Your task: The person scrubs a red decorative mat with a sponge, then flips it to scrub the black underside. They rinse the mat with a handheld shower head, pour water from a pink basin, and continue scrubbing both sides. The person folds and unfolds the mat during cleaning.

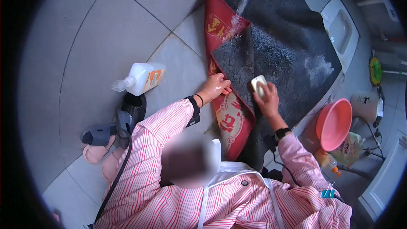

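White block was held in the fingers of the right hand, over the dark mat beneath them; left-hand fingers curled at its turned-over patterned flap, hold unclear; wetness risked the block slipping loose.

The black mat has patterned red folds.

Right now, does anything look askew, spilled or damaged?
The mat looks folded askew: red patterned side showing along the left, dark side up elsewhere. Whitish wet patches mark the dark side, which looks cracked near the left hand.
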Available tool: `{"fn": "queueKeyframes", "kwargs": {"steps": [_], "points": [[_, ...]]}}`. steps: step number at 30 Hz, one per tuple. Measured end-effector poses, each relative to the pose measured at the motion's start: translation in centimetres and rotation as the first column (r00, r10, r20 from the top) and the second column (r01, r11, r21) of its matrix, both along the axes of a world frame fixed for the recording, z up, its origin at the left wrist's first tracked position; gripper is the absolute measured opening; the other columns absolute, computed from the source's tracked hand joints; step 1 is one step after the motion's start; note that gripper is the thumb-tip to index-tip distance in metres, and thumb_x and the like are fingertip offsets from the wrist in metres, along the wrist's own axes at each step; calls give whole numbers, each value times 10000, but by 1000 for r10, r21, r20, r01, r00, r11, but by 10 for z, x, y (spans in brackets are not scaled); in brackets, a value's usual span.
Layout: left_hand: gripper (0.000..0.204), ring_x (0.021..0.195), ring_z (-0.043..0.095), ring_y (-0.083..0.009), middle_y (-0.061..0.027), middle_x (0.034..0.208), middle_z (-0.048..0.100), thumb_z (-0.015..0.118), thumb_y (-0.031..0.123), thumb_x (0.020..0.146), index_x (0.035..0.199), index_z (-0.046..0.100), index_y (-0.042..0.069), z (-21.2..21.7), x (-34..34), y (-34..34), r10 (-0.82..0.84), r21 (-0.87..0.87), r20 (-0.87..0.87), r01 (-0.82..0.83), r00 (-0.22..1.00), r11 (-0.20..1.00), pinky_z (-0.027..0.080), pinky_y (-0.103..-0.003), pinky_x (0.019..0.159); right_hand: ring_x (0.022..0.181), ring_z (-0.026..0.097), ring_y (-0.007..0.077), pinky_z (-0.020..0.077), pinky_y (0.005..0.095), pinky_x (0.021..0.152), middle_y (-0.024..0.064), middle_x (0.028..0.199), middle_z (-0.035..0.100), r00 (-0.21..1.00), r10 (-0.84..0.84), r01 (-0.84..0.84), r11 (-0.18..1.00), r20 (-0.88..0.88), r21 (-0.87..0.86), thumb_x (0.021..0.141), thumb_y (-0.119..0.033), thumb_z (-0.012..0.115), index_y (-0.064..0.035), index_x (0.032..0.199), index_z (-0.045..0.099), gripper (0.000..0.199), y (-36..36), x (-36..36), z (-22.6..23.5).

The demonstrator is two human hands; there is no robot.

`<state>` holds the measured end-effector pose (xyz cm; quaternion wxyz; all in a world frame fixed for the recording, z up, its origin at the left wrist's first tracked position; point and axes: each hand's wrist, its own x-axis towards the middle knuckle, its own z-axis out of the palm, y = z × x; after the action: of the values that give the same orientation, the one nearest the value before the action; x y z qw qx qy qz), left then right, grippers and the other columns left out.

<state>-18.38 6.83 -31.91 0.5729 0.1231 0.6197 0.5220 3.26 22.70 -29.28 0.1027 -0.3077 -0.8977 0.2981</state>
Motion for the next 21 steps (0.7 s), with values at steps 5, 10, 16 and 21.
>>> {"fn": "queueKeyframes", "kwargs": {"steps": [5,10,16,21], "points": [[165,807,726,-221,-126,907,655,603,122,1009,955,508,-1,-36,0,12,-117,-74,-167,106,979,992,600,-301,656,1094,613,378,529,454,893,167,1176,615,996,-74,87,927,-50,364,824,-276,786,-153,1176,687,386,101,-115,-15],[144,798,719,-212,-126,919,655,594,118,1014,1007,526,-8,-26,6,7,-128,-109,-146,113,981,988,596,-296,657,1086,610,381,524,451,898,177,1174,614,994,-89,103,968,-68,229,829,-270,784,-130,1217,661,431,115,-91,-5],[142,781,712,-198,-114,928,664,585,120,1018,1040,549,-15,10,4,11,14,-67,23,-12,1000,998,589,-288,648,1129,618,350,509,480,952,155,1237,647,985,-145,117,958,90,261,777,-284,823,-183,1258,668,515,2,86,-24],[140,779,715,-189,-116,919,673,601,118,999,1032,564,-12,6,7,17,-13,-81,-38,10,999,997,580,-293,641,814,670,309,525,438,736,137,925,689,981,-19,-25,974,192,227,956,-263,652,-54,1054,670,232,88,-58,52]]}}
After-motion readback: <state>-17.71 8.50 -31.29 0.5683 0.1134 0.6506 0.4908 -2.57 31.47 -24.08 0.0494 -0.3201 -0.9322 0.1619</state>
